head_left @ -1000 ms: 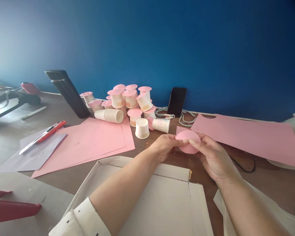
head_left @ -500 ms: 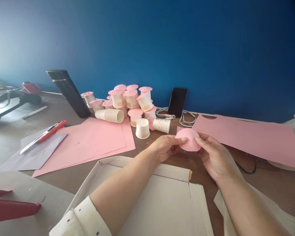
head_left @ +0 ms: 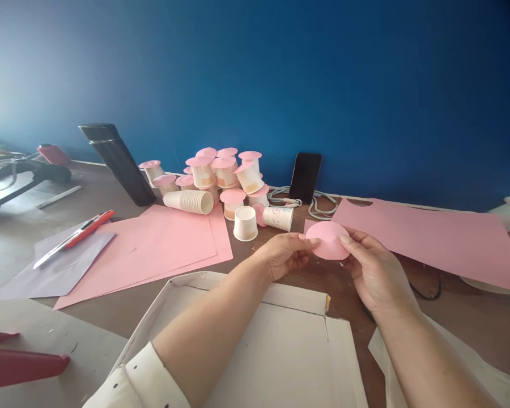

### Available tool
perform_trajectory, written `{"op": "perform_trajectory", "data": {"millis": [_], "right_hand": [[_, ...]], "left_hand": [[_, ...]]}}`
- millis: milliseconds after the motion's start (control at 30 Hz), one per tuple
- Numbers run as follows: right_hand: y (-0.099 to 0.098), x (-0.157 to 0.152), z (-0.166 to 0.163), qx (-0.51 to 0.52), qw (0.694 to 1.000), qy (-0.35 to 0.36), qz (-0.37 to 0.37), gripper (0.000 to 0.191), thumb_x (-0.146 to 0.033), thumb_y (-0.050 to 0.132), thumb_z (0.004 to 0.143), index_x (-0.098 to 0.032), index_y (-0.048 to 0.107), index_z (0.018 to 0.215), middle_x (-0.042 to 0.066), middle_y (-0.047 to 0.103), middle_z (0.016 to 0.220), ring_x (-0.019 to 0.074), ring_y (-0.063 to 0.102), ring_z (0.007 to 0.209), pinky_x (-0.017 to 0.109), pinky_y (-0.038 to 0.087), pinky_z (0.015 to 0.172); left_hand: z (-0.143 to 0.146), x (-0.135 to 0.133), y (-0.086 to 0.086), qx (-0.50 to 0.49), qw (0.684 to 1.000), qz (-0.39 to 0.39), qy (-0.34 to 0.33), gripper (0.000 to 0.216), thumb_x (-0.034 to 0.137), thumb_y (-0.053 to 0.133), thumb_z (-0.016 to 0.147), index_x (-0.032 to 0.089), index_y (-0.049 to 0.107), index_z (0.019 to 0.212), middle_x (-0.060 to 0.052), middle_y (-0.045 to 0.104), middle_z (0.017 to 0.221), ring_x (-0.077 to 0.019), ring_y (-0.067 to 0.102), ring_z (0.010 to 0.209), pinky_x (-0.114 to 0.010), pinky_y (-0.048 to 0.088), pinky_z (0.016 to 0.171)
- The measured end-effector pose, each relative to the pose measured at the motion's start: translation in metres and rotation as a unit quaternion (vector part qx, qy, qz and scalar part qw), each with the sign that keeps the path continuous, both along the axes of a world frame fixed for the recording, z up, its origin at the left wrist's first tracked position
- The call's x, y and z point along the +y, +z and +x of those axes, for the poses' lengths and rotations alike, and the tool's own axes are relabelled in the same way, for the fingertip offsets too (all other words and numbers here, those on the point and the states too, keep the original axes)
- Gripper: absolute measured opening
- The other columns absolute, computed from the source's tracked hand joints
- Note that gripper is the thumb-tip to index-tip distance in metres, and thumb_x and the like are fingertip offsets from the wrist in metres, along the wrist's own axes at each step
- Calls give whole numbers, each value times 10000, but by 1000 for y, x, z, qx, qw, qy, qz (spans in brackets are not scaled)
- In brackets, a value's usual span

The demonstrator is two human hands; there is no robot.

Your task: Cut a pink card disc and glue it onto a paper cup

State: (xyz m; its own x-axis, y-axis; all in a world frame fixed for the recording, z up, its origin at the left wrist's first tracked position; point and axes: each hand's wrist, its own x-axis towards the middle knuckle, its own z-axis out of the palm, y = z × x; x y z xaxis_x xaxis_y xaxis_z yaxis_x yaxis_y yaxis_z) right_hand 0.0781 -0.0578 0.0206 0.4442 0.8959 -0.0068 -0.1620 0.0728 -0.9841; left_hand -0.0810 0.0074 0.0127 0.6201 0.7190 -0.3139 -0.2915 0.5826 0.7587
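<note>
A pink paper circle [head_left: 328, 240] is held above the brown table between my two hands. My left hand [head_left: 285, 254] pinches its left edge, thumb on top. From the right, my right hand [head_left: 372, 266] grips the opposite edge with thumb and fingers. Just left of the hands, a plain paper cup [head_left: 245, 223] stands upside down, and a printed paper cup [head_left: 277, 218] lies on its side with a pink disc at its base. Behind them is a pile of paper cups topped with pink discs [head_left: 225, 164].
A nested stack of cups [head_left: 189, 201] lies on pink sheets [head_left: 161, 238], near a red utility knife [head_left: 83, 232]. A black bottle [head_left: 119, 164] and a phone [head_left: 306, 177] with a cable stand by the wall. White cardboard [head_left: 297, 351] lies in front; another pink sheet [head_left: 433, 235] is at right.
The pink circle has shifted slightly right in my hands. My left fingers now hold it nearer its left edge. The view has moved a little.
</note>
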Motion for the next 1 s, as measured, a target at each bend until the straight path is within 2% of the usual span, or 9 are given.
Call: {"op": "perform_trajectory", "data": {"millis": [233, 467, 600, 667, 800, 1000], "right_hand": [[-5, 3, 2, 9, 1000, -10, -15, 414, -456, 867, 637, -231, 763, 969, 62, 750, 1062, 240, 649, 987, 302, 519, 700], [-11, 5, 6, 10, 999, -34, -29, 441, -450, 878, 615, -213, 764, 969, 49, 730, 993, 156, 616, 810, 231, 490, 606], [-12, 7, 7, 32, 997, -56, -38, 461, -468, 883, 597, -204, 759, 954, 27, 708, 923, 104, 564, 715, 196, 477, 583], [-12, 7, 7, 27, 997, -58, -38, 445, -459, 878, 600, -200, 758, 941, 25, 704, 902, 99, 558, 705, 187, 465, 567], [-17, 6, 7, -39, 997, -61, -36, 380, -435, 840, 662, -198, 752, 946, 22, 699, 859, 94, 548, 669, 195, 453, 565], [-20, 13, -2, -124, 989, -55, -52, 363, -495, 768, 725, -194, 744, 928, 44, 703, 880, 116, 548, 652, 236, 442, 551]], "left_hand": [[-1, 3, -2, 32, 998, 39, 32, 318, 298, 899, 628, 143, 622, 643, 6, 553, 642, -74, 446, 585, -284, 356, 594], [-5, 3, 2, 70, 992, 98, 45, 377, 402, 905, 570, 137, 718, 763, -10, 610, 704, -70, 443, 576, -260, 367, 566], [-13, 10, 11, 89, 975, 158, 130, 295, 350, 859, 627, 146, 750, 811, -9, 621, 678, -71, 455, 585, -243, 364, 582], [-16, 14, 15, 73, 962, 183, 187, 234, 326, 831, 655, 150, 734, 773, -3, 611, 655, -74, 478, 591, -233, 364, 579], [-18, 18, 20, 37, 935, 183, 302, 185, 303, 784, 699, 152, 691, 750, 0, 616, 684, -76, 542, 625, -211, 401, 596], [-16, 22, 17, 40, 902, 175, 394, 179, 298, 738, 734, 155, 660, 808, -4, 623, 766, -91, 617, 692, -203, 464, 627]]}}
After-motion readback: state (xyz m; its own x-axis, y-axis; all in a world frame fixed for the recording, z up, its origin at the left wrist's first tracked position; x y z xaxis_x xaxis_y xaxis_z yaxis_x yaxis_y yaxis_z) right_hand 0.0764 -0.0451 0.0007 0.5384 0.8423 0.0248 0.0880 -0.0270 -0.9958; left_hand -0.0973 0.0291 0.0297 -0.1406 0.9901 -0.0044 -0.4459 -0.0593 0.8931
